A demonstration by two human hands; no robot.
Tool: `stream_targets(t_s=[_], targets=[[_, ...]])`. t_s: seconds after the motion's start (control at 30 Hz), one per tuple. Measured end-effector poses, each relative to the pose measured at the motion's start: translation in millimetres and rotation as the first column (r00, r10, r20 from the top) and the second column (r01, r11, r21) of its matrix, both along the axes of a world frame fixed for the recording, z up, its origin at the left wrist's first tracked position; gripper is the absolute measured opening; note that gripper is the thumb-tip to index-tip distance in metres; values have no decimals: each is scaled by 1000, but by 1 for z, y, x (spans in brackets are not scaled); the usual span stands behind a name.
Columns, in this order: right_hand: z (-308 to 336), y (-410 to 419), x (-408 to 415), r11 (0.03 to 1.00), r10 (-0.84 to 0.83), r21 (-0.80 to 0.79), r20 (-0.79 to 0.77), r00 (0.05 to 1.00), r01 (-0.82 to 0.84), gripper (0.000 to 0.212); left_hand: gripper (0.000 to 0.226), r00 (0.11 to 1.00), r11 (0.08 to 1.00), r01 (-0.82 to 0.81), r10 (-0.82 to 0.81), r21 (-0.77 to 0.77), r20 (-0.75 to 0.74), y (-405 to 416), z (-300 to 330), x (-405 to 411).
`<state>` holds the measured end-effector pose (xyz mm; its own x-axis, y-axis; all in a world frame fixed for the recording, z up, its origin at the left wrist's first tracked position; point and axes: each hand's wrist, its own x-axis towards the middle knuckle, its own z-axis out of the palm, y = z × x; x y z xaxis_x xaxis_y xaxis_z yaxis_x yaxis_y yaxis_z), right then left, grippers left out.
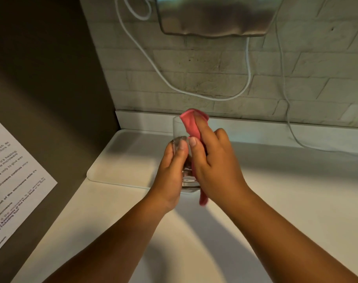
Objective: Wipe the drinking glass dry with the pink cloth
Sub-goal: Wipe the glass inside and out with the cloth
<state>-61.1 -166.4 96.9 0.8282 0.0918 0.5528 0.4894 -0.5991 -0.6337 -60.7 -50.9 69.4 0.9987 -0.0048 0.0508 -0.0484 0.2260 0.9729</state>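
The left hand [172,170] was wrapped around the drinking glass [179,132], holding it above the white counter [276,190] in front of a white tray [121,158]. The right hand [212,160] clasped the pink cloth [191,123] against the glass's right side, apparently over the rim, one end dangling below the wrist.

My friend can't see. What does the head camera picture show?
Two hands hold a clear drinking glass above a white counter: the left hand grips it while the right hand presses a pink cloth against its rim and side. A white tray sits behind.
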Motion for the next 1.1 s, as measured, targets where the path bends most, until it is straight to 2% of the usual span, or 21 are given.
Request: stream_targets(t_s=[0.13,0.2,0.3,0.4,0.5,0.57,0.7,0.8,0.87,1.0,1.1], targets=[[2,-4,10,988,50,148,-68,996,-40,44,56,999,999,-44,44,-14,13,4,8,2],[-1,-9,12,977,93,203,-123,988,-66,45,50,998,995,-54,55,-78,8,7,13,4],[-12,-11,2,986,113,136,-103,988,-98,48,50,996,987,-85,86,-134,-1,10,19,8],[-20,-4,-13,987,152,63,-68,986,-148,49,59,992,989,-123,120,-77,-36,11,20,9],[-19,5,-19,987,131,-94,10,991,-130,52,39,995,994,-96,94,-48,-46,12,12,10],[-12,7,-14,990,96,-109,23,995,-93,52,39,997,996,-69,67,-63,-34,12,8,9],[6,4,11,999,32,16,9,999,-32,47,60,1000,999,1,-2,-52,-8,9,6,2],[12,-3,24,984,60,175,-93,994,-43,44,55,1000,994,-7,10,-111,27,10,9,3],[8,-6,22,975,94,215,-145,985,-61,42,53,998,987,-20,28,-160,48,11,12,9],[-11,-4,3,975,163,168,-106,981,-144,49,51,998,985,-65,67,-157,6,15,22,16],[-13,1,-6,985,170,17,-48,984,-169,49,53,995,990,-95,91,-100,-42,17,19,18]])
